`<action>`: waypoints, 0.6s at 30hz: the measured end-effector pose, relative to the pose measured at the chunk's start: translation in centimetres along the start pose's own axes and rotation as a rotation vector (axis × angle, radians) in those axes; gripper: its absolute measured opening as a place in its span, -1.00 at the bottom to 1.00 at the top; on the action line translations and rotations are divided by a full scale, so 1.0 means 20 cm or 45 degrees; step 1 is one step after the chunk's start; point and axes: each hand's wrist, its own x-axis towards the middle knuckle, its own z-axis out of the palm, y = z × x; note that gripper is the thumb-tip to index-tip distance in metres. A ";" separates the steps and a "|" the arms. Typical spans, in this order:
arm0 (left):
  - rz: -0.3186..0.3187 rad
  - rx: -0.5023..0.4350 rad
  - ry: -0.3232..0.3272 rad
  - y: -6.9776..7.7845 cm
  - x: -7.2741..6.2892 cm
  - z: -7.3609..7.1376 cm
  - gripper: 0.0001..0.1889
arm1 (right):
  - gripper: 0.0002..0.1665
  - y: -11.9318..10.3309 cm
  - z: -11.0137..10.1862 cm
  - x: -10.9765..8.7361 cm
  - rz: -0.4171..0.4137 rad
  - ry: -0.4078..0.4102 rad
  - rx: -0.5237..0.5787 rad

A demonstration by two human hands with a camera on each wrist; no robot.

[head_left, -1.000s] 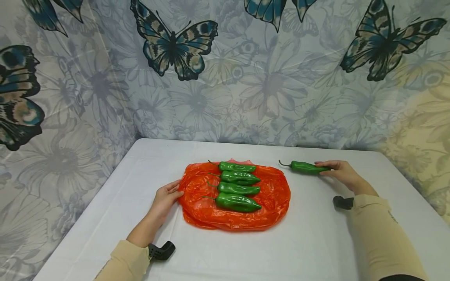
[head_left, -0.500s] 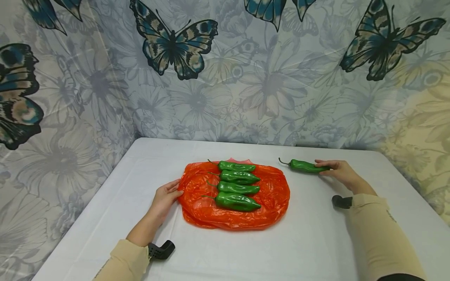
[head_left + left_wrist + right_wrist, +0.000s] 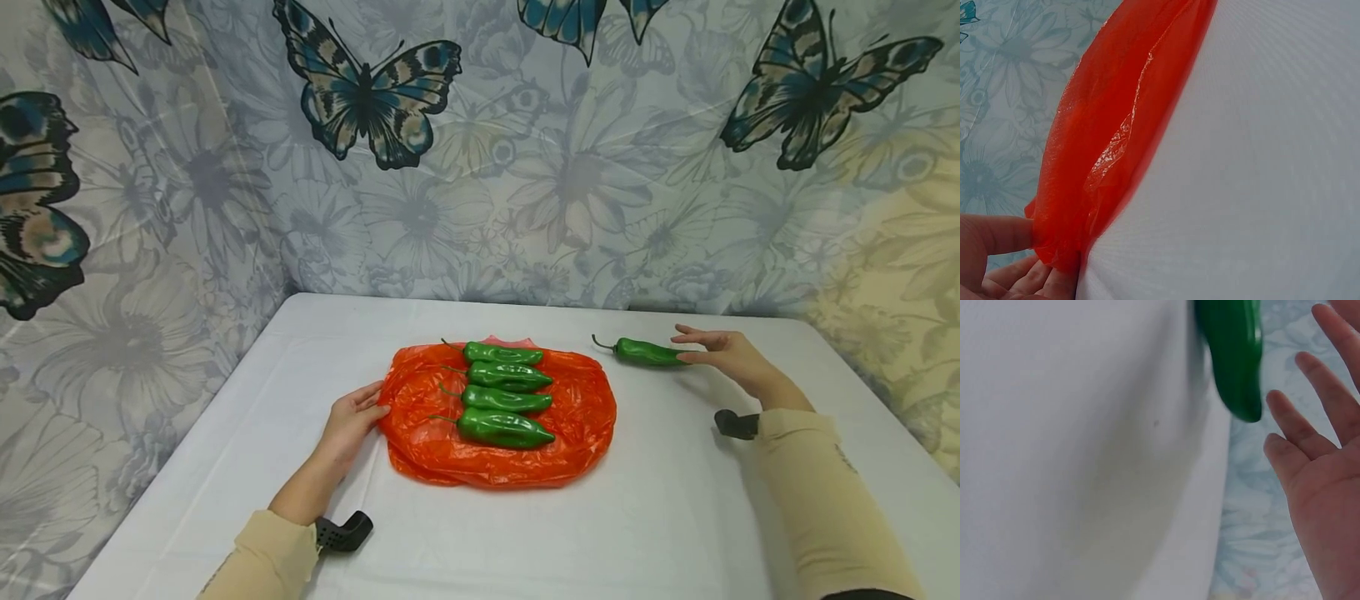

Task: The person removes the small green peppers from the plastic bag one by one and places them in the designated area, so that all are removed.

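Observation:
An orange-red plastic bag (image 3: 581, 425) lies flattened on the white table, with several green peppers (image 3: 506, 428) in a row on top, stems to the left. My left hand (image 3: 347, 429) pinches the bag's left edge; in the left wrist view the thumb (image 3: 1007, 234) is on one side of the plastic and the fingers on the other. Right of the bag, a single green pepper (image 3: 647, 352) lies on the table. My right hand (image 3: 731, 358) is at its tip with fingers spread, and the right wrist view shows a gap between the fingers and that pepper (image 3: 1235, 362).
The white-covered table (image 3: 637, 533) ends at a wall cloth (image 3: 585, 192) printed with flowers and butterflies. A black wrist device (image 3: 345, 532) sticks out from the left cuff, another (image 3: 737, 424) from the right.
My right hand has let go of the single pepper; its fingers have spread and it has shifted slightly right. My left hand stays at the bag's edge.

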 end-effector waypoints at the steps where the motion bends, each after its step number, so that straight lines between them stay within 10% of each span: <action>1: 0.002 -0.001 -0.004 0.00 0.00 0.00 -0.45 | -0.30 -0.01 0.00 0.00 0.001 0.002 -0.012; 18: 0.007 0.010 -0.003 0.00 -0.01 0.00 -0.44 | -0.29 -0.15 0.15 -0.04 -0.064 0.024 -0.134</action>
